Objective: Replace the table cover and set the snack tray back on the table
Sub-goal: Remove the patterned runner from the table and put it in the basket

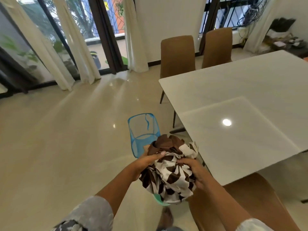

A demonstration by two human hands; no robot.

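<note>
Cloth point(168, 170) is gripped in a bundle by the left hand point(146, 161) and right hand point(195, 172) beside the table point(250, 90); cover replacement is judged underway, with spreading needed next.

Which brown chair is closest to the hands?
The brown chair just below the right hand; the other two stand at the far side of the table.

No text, label or number can be read. The cloth point(170, 174) shows only a brown-and-white pattern.
</note>
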